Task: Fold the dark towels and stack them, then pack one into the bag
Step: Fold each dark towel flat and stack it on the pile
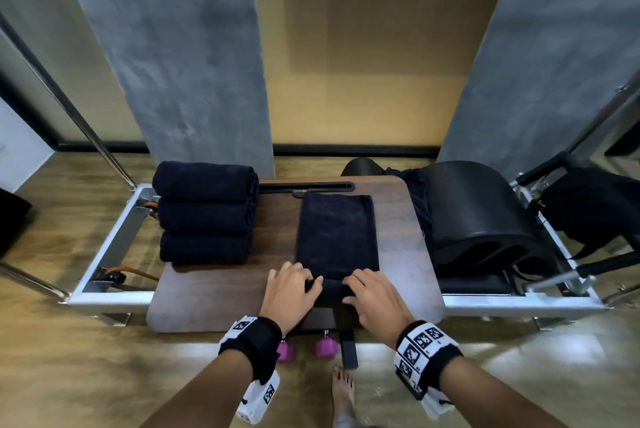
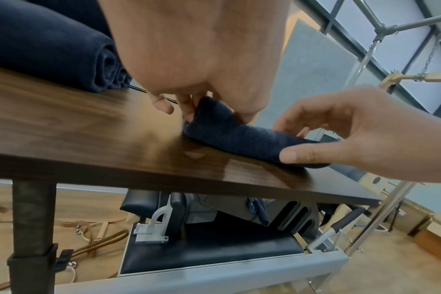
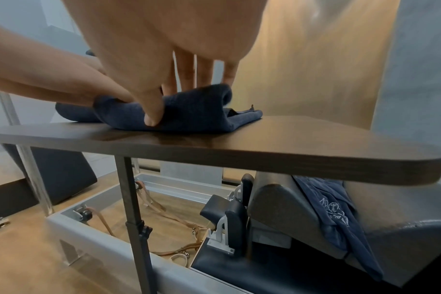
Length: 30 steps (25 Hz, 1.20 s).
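Soft, even indoor light; wide-angle bending at the edges, motion blur in both wrist views.

The dark towel (image 1: 335, 230) I am working on lies as a long narrow strip down the middle of the wooden surface (image 1: 408, 220), its near end turned up into a small roll under my fingers (image 1: 304, 277). Three more dark towels (image 1: 206, 214), already rolled, lie side by side at the surface's far left corner. The black bag (image 1: 595, 206) sits well apart, off to the right.
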Motion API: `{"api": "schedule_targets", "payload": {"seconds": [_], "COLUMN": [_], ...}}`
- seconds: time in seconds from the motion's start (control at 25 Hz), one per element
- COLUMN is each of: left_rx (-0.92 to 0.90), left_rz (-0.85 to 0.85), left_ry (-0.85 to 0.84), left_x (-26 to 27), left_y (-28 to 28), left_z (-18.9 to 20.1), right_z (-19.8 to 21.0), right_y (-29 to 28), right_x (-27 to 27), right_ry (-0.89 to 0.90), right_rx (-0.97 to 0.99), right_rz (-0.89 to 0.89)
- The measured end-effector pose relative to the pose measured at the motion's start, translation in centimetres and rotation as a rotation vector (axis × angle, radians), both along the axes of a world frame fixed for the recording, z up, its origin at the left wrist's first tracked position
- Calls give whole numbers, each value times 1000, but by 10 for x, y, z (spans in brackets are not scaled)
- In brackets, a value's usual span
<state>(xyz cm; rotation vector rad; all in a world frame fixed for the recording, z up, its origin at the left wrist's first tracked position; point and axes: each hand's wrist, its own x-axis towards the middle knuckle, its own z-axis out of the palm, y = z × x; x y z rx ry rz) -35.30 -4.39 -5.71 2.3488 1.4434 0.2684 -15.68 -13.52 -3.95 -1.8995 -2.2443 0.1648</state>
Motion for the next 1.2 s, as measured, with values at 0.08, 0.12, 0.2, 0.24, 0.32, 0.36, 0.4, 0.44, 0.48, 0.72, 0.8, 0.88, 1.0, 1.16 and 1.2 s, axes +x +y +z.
{"api": "schedule_targets", "payload": {"seconds": [0.08, 0.12, 0.2, 0.24, 0.32, 0.36, 0.4, 0.44, 0.48, 0.72, 0.8, 0.88, 1.0, 1.16, 1.2], "left_rx": [-1, 17, 82, 112, 141, 141, 129, 101, 60, -34, -22, 33, 98, 19, -7], "left_rz": [15, -1, -58, -83, -117, -126, -130, -126, -110, -19, -24, -34, -99, -155, -137], "left_ry": [-80, -86, -38, -9, 30, 37, 40, 44, 52, 163, 155, 118, 37, 22, -6], "left_x": [-4, -6, -9, -9, -11, -11, -11, -9, -7, 14, 16, 13, 6, 6, 8], "left_y": [-1, -2, -6, -7, -4, -1, 3, 8, 12, 45, 50, 50, 47, 59, 65], "left_z": [4, 6, 9, 11, 11, 10, 10, 9, 8, 9, 12, 14, 18, 22, 23], "right_z": [2, 2, 6, 7, 12, 14, 14, 14, 13, 9, 10, 13, 18, 24, 23], "right_y": [11, 17, 28, 33, 40, 41, 42, 44, 43, 36, 46, 61, 80, 96, 99], "right_x": [3, 4, 7, 9, 12, 14, 16, 17, 19, 27, 30, 33, 36, 41, 42], "right_ry": [29, 60, 160, 204, 259, 291, 332, 366, 394, 25, -14, -7, 80, 277, 298], "right_rx": [-78, -105, -156, -187, -238, -251, -249, -238, -208, -33, -51, -104, -184, -246, -218], "right_rz": [-15, -38, -118, -153, -187, -186, -184, -181, -171, -21, 15, 31, -21, -126, -112]}}
